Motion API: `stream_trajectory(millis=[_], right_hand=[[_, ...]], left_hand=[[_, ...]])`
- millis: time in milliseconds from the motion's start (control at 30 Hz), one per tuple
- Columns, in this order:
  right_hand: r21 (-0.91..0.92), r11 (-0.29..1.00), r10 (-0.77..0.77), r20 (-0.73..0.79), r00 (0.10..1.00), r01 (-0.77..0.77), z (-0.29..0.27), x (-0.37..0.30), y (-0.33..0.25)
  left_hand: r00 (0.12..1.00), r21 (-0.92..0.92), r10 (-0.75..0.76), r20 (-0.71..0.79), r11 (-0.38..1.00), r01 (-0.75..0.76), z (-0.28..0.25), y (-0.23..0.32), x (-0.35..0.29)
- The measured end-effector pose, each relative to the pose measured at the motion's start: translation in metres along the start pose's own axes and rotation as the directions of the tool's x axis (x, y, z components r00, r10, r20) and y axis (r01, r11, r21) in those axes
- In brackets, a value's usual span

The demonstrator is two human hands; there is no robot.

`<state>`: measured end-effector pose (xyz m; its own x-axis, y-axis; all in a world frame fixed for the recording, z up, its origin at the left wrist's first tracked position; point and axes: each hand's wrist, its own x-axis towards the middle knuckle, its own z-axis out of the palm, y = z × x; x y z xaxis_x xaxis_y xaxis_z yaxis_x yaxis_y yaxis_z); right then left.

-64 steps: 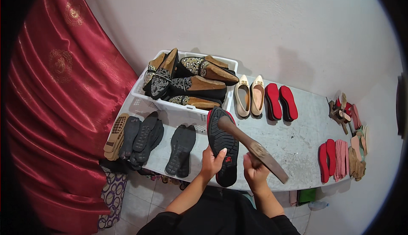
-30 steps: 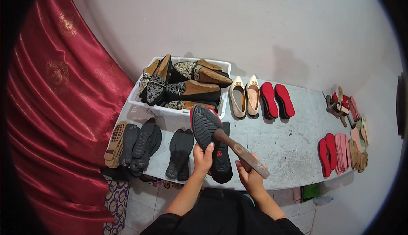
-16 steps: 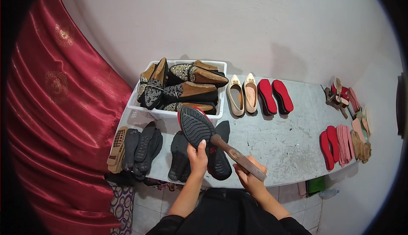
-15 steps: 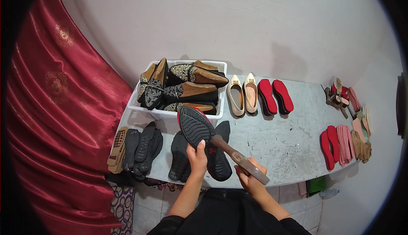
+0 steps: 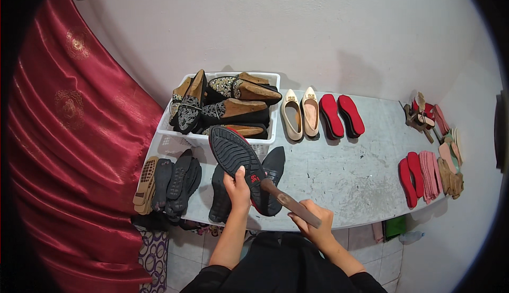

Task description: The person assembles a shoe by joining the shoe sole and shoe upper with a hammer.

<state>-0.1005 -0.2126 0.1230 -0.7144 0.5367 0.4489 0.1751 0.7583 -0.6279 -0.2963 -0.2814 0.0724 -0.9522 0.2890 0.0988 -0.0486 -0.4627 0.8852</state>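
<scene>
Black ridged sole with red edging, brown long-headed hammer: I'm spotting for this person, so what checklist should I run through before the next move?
1. Left hand gripping the black ridged sole: ok.
2. Right hand gripping the brown long-headed hammer: ok.
3. Left thumb apart from the hammer's round end in this view: ok.
4. Round end touching the sole: cannot tell from this angle.
5. Sole's tip apart from the white plastic basket: cannot tell; they overlap in view.
6. Cream pointed flats standing apart from the hammer: ok.
</scene>
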Motion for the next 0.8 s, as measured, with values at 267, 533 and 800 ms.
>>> stream_trajectory(millis=[267, 533, 800], right_hand=[[0.043, 0.999, 0.03, 0.015, 0.999, -0.031, 0.0, -0.017, 0.003], [0.016, 0.999, 0.03, 0.054, 0.998, -0.031, -0.008, -0.027, 0.004], [0.029, 0.998, 0.047, 0.106, 0.993, -0.05, -0.008, -0.047, 0.014]], left_hand=[[0.996, -0.017, 0.06, -0.06, 0.998, -0.062, 0.0, 0.003, 0.006], [0.998, -0.089, -0.034, -0.055, 0.996, 0.029, -0.005, 0.005, 0.007], [0.991, -0.018, 0.053, -0.126, 0.998, -0.055, -0.01, -0.001, 0.01]])
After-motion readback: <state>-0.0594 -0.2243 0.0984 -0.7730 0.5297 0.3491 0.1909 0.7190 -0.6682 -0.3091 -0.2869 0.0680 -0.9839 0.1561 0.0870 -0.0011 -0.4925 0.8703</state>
